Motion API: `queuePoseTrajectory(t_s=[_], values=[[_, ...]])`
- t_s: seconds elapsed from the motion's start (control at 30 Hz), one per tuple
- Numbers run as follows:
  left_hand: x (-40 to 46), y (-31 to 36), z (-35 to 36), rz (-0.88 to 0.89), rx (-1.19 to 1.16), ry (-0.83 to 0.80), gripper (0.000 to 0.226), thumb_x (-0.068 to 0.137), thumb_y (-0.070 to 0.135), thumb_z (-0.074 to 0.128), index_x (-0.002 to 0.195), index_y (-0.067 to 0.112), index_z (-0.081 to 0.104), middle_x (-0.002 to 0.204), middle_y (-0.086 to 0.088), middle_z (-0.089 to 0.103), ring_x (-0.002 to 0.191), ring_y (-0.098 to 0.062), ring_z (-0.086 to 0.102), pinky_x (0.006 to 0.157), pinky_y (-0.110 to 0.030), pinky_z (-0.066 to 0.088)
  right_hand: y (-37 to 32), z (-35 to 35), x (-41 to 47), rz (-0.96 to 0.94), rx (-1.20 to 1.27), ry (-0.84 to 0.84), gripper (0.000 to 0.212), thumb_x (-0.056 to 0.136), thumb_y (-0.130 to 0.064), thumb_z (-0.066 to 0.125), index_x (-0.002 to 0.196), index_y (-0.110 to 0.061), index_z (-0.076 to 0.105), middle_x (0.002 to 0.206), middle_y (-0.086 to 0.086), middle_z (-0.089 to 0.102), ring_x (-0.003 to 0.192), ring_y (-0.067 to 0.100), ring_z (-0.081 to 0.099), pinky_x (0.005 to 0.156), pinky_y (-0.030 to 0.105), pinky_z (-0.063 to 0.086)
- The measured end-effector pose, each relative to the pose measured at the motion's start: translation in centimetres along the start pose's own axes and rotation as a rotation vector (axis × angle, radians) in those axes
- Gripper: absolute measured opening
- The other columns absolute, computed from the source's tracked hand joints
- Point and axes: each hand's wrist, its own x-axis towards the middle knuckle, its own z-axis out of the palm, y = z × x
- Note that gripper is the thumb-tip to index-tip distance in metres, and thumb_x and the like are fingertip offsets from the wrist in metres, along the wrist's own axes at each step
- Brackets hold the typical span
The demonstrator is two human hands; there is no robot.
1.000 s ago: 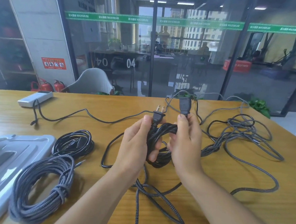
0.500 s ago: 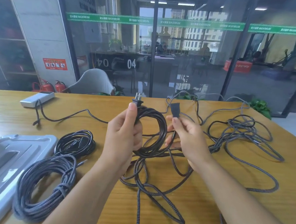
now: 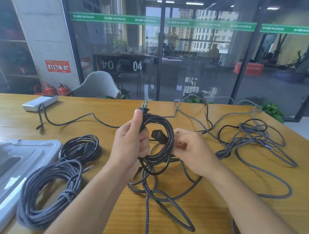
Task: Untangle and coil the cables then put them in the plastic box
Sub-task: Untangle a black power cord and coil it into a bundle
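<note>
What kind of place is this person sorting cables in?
Probably an office or shared workspace. The wooden table stands against a glass partition with a green "MAXIMUM" strip. Behind it are desks marked "04", and fire extinguishers sit by a pillar.

Daylight is coming through the far glass wall (image 3: 190,55), evenly lighting the wooden table (image 3: 216,220). Soft shadows are lying under cables. Reflections are hazing the glass; wide-angle distortion is bending the edges. Near foreground sharp.
</note>
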Motion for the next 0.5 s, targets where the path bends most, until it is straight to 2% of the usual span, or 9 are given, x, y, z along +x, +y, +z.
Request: queuePoseTrajectory(t_s=[0.07, 0.1, 0.17, 0.2, 0.27, 0.3, 0.37, 0.4, 0.5], values=[[0.0, -0.1, 0.0, -0.014, 0.000, 0.012, 0.039, 0.104, 0.051, 0.050, 0.079, 0.022, 0.045, 0.064, 0.002, 0.024, 0.052, -0.013, 0.015, 0.048, -0.028, 0.011, -0.4, 0.0, -0.2, 0.012, 0.055, -0.029, 0.019, 0.097, -0.015, 0.075, 0.104, -0.032, 0.079, 0.083, -0.018, 0.068, 0.075, 0.021, 0.059, 0.076, 0.047, 0.055], [0.0, -0.2, 0.0, -0.013, 0.003, 0.021, 0.038, 0.104, 0.051, 0.051, 0.080, 0.022, 0.045, 0.064, 0.002, 0.025, 0.053, -0.013, 0.015, 0.048, -0.029, 0.011, -0.6, -0.1, -0.3, 0.019, 0.071, -0.059, 0.022, 0.098, -0.012, 0.072, 0.109, -0.031, 0.078, 0.087, -0.013, 0.072, 0.077, 0.020, 0.063, 0.076, 0.046, 0.056], [0.0, -0.2, 0.0, 0.000, 0.019, 0.038, 0.039, 0.104, 0.051, 0.051, 0.077, 0.023, 0.047, 0.064, 0.002, 0.026, 0.053, -0.013, 0.015, 0.049, -0.030, 0.011, -0.9, -0.4, -0.2, 0.066, 0.189, -0.098, 0.033, 0.098, -0.001, 0.066, 0.122, -0.023, 0.071, 0.099, -0.003, 0.076, 0.078, 0.010, 0.065, 0.071, 0.027, 0.054], [0.0, -0.2, 0.1, 0.009, 0.032, 0.045, 0.041, 0.104, 0.050, 0.051, 0.073, 0.025, 0.048, 0.064, 0.001, 0.026, 0.053, -0.014, 0.014, 0.049, -0.030, 0.011, -1.1, -0.5, -0.1, 0.109, 0.295, -0.111, 0.044, 0.095, 0.003, 0.062, 0.129, -0.025, 0.066, 0.103, 0.001, 0.076, 0.080, 0.008, 0.065, 0.071, 0.021, 0.051], [-0.1, -0.2, 0.2, 0.028, 0.049, 0.062, 0.044, 0.105, 0.050, 0.050, 0.067, 0.026, 0.049, 0.066, 0.000, 0.024, 0.057, -0.017, 0.012, 0.050, -0.031, 0.011, -1.4, -0.6, 0.1, 0.147, 0.422, -0.109, 0.065, 0.088, 0.003, 0.059, 0.132, -0.045, 0.055, 0.105, 0.005, 0.076, 0.085, 0.013, 0.067, 0.072, 0.023, 0.051], [-0.1, -0.2, 0.2, 0.036, 0.052, 0.072, 0.044, 0.104, 0.051, 0.050, 0.070, 0.024, 0.048, 0.066, -0.001, 0.024, 0.059, -0.019, 0.011, 0.051, -0.032, 0.011, -1.6, -0.4, 0.1, 0.122, 0.413, -0.100, 0.067, 0.090, 0.000, 0.062, 0.132, -0.051, 0.050, 0.107, 0.007, 0.075, 0.089, 0.018, 0.067, 0.077, 0.028, 0.053], [0.0, -0.3, 0.1, 0.047, 0.058, 0.087, 0.042, 0.104, 0.053, 0.050, 0.078, 0.020, 0.052, 0.066, 0.000, 0.025, 0.060, -0.020, 0.012, 0.051, -0.032, 0.012, -2.1, 0.5, -0.5, 0.023, 0.310, -0.077, 0.064, 0.095, -0.015, 0.074, 0.140, -0.047, 0.042, 0.112, 0.007, 0.070, 0.097, 0.026, 0.064, 0.091, 0.037, 0.052], [0.0, -0.3, 0.1, 0.052, 0.054, 0.088, 0.042, 0.104, 0.053, 0.050, 0.080, 0.018, 0.055, 0.065, 0.000, 0.025, 0.060, -0.020, 0.012, 0.051, -0.032, 0.012, -2.3, 1.0, -0.6, -0.018, 0.256, -0.031, 0.065, 0.094, -0.021, 0.078, 0.141, -0.045, 0.041, 0.111, 0.005, 0.070, 0.096, 0.024, 0.063, 0.095, 0.039, 0.051], [0.0, -0.2, 0.1, 0.078, 0.039, 0.095, 0.045, 0.105, 0.052, 0.049, 0.075, 0.019, 0.057, 0.063, 0.001, 0.025, 0.058, -0.020, 0.013, 0.049, -0.032, 0.013, -2.8, 2.1, -0.7, -0.087, 0.194, 0.107, 0.063, 0.091, -0.023, 0.081, 0.140, -0.043, 0.046, 0.112, -0.005, 0.070, 0.104, 0.019, 0.064, 0.097, 0.035, 0.048]])
